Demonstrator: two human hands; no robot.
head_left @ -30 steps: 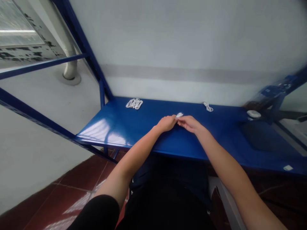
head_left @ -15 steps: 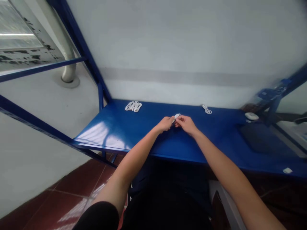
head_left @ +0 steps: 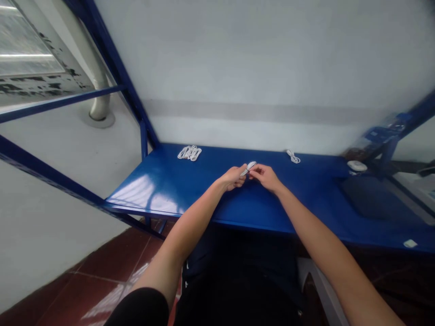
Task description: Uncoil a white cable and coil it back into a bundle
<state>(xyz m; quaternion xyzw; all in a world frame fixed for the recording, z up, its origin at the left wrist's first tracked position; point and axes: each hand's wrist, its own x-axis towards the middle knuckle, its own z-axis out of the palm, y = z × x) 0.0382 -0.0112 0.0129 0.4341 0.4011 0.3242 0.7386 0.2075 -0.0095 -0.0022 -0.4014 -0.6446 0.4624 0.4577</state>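
A coiled white cable [head_left: 250,165] is held above the blue table [head_left: 204,181], between my two hands. My left hand [head_left: 234,177] is closed on the coil's near end, its thumb along the top. Fingers of my right hand [head_left: 264,175] pinch at the middle of the coil, where a thin dark band seems to cross it. Exactly what those fingertips grip is too small to tell. Further back on the left lie several coiled white cables [head_left: 189,153] side by side. One more bundled white cable [head_left: 293,156] rests near the wall, right of my hands.
Toward the right are a round white object [head_left: 356,166], a dark flat pad [head_left: 365,197], a plastic bottle [head_left: 396,127] and a small white piece [head_left: 410,243] near the front edge. Blue frame bars [head_left: 144,136] rise at the left. A white wall [head_left: 254,68] stands behind.
My left thumb and fingers have shifted on the coil, so more of the white cable shows. The right hand stays at the coil's middle. The view has moved slightly.
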